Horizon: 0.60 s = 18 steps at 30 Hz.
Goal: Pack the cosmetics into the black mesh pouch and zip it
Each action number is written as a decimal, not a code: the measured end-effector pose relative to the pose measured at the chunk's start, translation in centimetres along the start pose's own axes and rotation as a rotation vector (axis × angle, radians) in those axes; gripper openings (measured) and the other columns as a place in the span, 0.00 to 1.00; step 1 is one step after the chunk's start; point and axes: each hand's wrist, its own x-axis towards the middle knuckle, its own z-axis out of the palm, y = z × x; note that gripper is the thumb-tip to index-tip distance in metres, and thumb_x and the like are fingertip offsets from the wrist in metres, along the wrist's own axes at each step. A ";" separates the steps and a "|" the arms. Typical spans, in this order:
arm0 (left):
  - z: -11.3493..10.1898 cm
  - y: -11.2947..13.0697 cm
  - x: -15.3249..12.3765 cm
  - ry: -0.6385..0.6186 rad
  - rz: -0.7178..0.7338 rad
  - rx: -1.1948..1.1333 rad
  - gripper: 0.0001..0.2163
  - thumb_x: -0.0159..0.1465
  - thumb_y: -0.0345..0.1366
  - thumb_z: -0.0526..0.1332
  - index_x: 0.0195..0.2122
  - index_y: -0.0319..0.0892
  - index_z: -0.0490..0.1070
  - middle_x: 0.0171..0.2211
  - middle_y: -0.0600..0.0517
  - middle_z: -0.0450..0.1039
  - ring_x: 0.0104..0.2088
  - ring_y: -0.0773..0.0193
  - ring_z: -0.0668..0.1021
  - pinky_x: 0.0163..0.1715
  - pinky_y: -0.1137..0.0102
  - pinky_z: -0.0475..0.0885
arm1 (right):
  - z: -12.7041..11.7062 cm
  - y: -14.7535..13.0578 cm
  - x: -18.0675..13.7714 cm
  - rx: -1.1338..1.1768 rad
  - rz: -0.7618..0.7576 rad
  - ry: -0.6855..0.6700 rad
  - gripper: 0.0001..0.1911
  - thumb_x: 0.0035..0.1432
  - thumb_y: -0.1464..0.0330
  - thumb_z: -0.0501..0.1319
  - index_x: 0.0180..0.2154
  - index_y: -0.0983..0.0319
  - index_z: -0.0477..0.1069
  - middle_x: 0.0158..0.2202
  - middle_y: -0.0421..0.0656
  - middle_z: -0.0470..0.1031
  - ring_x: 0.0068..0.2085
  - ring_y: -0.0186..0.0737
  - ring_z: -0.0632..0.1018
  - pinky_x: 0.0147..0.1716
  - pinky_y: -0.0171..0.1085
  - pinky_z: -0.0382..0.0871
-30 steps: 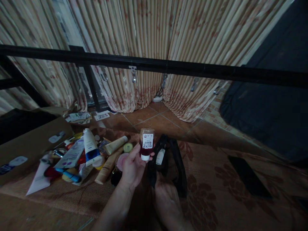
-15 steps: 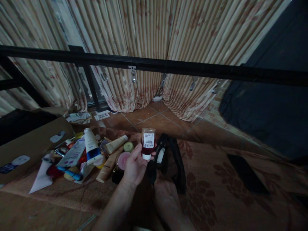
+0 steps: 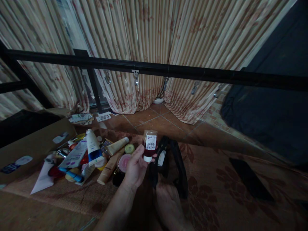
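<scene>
Where the two hands meet the cloth point(image 3: 204, 158), one bag point(image 3: 182, 170), black, gaping open; inside its mouth, a white item point(image 3: 161, 158), partly hidden. One box point(image 3: 36, 149), cardboard, at far left, bearing pale stickers; inside, a black mass point(image 3: 24, 125), too dark to identify. One bottle point(image 3: 150, 144), clear, held beside the bag's far left edge; contents dark red, gathered toward the cap end.

Between box and left hand point(image 3: 136, 170), a heap on the cloth: blue-and-white tube point(image 3: 93, 147) lying on top, cream tube point(image 3: 117, 146), tan tube point(image 3: 109, 168), pale pink tube point(image 3: 42, 179), green jar point(image 3: 129, 148), pink jar point(image 3: 123, 163), others overlapping. At right, well apart, a black slab point(image 3: 251, 179), flat. Beyond the cloth, papers point(image 3: 81, 118) and a printed card point(image 3: 103, 117) on the tiles point(image 3: 156, 120). A black bar point(image 3: 154, 67) crosses before striped curtains point(image 3: 144, 32). The right hand point(image 3: 167, 195) covers the bag's near side; fingers touch it, grip indeterminable.

Bottle condition: transparent, white cap toward the wearer, white label with dark print facing up. Left hand closed round its sides, thumb on the left, fingertips showing on the right.
</scene>
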 end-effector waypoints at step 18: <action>0.0 -0.1 -0.2 0.023 0.064 0.013 0.14 0.52 0.32 0.68 0.40 0.40 0.74 0.32 0.51 0.78 0.29 0.65 0.79 0.28 0.73 0.71 | 0.0 -0.2 -0.1 -0.067 -0.009 0.027 0.18 0.53 0.83 0.52 0.43 0.64 0.72 0.36 0.47 0.78 0.36 0.38 0.78 0.39 0.33 0.66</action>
